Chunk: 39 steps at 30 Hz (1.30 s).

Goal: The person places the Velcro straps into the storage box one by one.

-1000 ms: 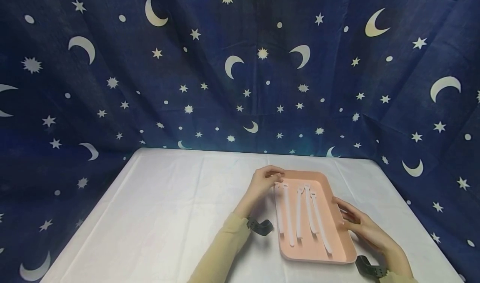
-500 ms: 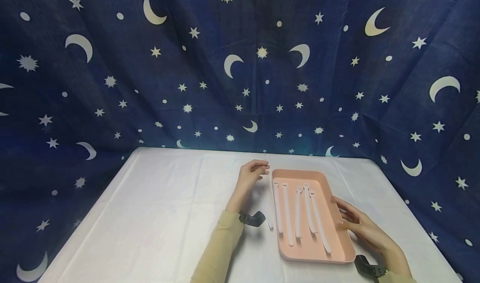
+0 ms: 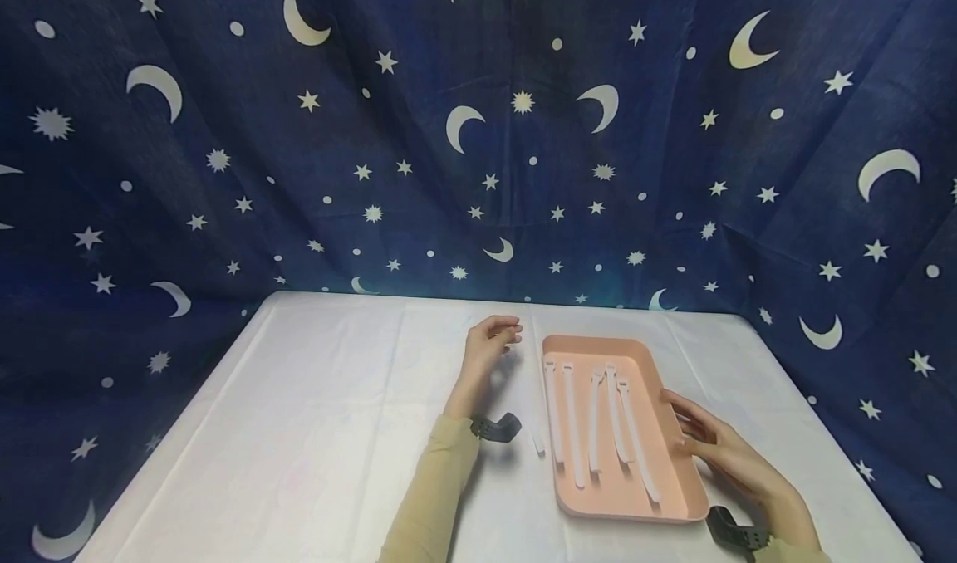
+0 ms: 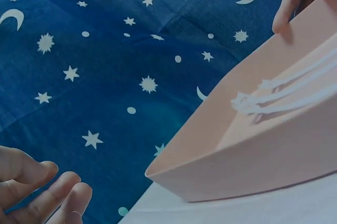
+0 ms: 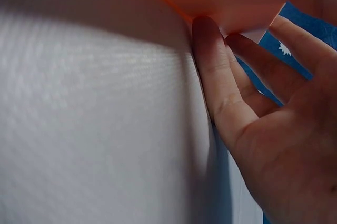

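In the head view my left hand (image 3: pixel 484 352) hovers left of the pink tray (image 3: pixel 598 510), apart from it, with loosely bent fingers (image 4: pixel 63 197) and nothing held. My right hand (image 3: pixel 728 455) rests against the tray's right side. In the right wrist view, the thumb (image 5: pixel 210 50) touches the outer wall, and in the left wrist view a fingertip meets the rim. Several white strap-like cable ties (image 3: pixel 574 430) with slotted heads lie lengthwise inside the tray. Another white cable tie (image 3: pixel 537 434) lies on the table close to the tray's left wall.
A white cloth covers the table (image 3: pixel 321 430), its larger part stretching left of the tray. Behind and at the sides hangs a dark blue curtain (image 3: pixel 419 131) with moons and stars. A black camera mount (image 3: pixel 497 428) sticks out from the left wrist.
My left hand has moved left, away from the tray's far left corner. The cable tie beside the tray has come into view. My right hand has stayed at the tray's right side.
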Each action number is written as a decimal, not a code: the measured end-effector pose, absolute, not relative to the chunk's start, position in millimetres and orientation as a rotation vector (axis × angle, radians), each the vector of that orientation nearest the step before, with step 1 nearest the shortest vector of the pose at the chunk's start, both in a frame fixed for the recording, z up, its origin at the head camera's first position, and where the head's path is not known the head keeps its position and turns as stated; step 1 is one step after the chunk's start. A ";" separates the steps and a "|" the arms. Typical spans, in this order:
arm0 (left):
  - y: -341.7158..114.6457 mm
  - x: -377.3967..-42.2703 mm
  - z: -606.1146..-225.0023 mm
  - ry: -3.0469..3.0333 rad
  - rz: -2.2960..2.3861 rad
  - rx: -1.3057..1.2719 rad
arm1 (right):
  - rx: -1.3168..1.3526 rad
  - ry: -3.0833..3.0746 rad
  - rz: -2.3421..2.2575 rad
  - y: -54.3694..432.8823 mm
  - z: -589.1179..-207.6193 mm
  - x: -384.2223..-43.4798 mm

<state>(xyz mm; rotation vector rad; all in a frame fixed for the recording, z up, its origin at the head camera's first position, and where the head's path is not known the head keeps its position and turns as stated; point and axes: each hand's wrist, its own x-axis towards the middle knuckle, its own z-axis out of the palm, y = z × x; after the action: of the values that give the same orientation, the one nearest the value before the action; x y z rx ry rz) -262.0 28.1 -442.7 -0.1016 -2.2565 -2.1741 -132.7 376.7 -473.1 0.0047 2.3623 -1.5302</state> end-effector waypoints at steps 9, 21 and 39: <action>25.8 -268.6 -452.8 -2.284 -2.128 -0.038 | 0.034 2.336 -1.543 375.3 -471.7 -132.6; 22.3 -275.1 -468.6 -2.352 -1.971 -0.056 | 0.037 2.337 -1.543 376.0 -473.0 -133.5; 18.3 -276.1 -482.1 -2.483 -1.780 -0.094 | 0.018 2.334 -1.541 376.4 -471.8 -132.9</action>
<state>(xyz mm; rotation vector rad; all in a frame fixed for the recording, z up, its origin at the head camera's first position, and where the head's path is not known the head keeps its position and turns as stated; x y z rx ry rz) -276.1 18.3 -482.1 -0.0943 -2.4834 -1.7795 -132.9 376.4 -471.8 0.0183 2.3342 -1.5408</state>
